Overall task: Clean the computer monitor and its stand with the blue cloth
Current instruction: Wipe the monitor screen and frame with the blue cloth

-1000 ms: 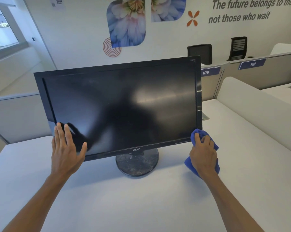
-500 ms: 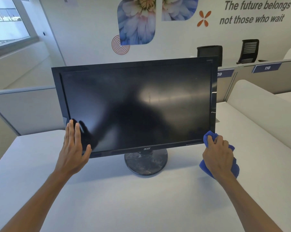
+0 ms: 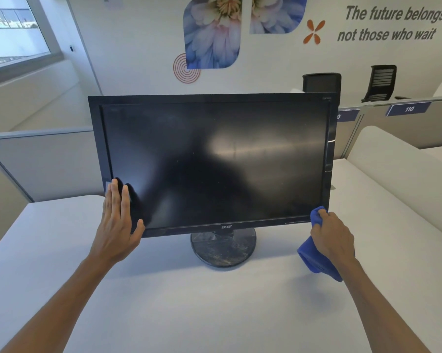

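Since the earlier frame the right hand has slid the cloth up to the monitor's lower right corner, while the left hand has stayed put. The left hand [image 3: 116,225] lies flat with straight fingers against the lower left corner of the monitor [image 3: 214,161]. Between the hands, the round stand [image 3: 223,248] sits on the white bench [image 3: 189,301]. The right hand [image 3: 333,236] grips the bunched blue cloth [image 3: 316,261], pressing it against that corner.

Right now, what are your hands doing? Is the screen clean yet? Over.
Left hand flat, steadying monitor at lower left corner. Right hand grips blue cloth at lower right corner. Round stand looks dusty. Nothing in the way.
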The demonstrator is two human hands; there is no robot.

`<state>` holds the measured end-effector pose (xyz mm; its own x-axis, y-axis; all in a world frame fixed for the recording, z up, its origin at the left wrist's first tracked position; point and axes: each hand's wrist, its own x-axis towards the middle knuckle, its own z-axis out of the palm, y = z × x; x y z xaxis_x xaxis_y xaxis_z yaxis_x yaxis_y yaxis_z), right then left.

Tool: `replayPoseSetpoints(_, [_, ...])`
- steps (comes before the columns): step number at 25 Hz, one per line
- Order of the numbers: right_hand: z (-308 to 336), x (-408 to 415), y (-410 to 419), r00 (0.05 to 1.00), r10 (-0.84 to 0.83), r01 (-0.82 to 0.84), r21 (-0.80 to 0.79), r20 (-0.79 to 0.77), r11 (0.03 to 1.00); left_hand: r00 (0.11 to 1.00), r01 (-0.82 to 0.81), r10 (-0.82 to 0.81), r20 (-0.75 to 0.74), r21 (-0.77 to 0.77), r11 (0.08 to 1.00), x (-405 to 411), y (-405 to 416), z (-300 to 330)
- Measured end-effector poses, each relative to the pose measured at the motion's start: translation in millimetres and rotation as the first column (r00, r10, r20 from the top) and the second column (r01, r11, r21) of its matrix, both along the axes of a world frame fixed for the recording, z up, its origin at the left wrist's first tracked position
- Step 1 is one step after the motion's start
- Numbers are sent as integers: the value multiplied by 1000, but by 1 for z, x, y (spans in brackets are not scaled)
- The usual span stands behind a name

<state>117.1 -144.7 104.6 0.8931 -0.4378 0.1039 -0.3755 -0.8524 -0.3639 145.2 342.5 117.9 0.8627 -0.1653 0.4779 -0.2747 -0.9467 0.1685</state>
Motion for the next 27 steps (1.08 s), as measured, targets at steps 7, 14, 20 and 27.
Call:
replayPoseSetpoints(7, [7,-7,23,996,84,-84,0,21,996,1000,7,-8,-5,-20,1000,-2,2,-1])
replayPoseSetpoints(14, [6,-13,93,975,220,-221,-97,-17,970,995,-96,96,-42,-18,995,-18,13,-16])
replayPoseSetpoints(20, [4,-13,167,923,384,-376,-175,10,910,993,-70,74,-96,50,996,-26,21,-26])
replayPoseSetpoints(27, [5,-9,268,797,604,-589,-206,13,781,983,-8,20,-181,62,998,-36,44,-35])
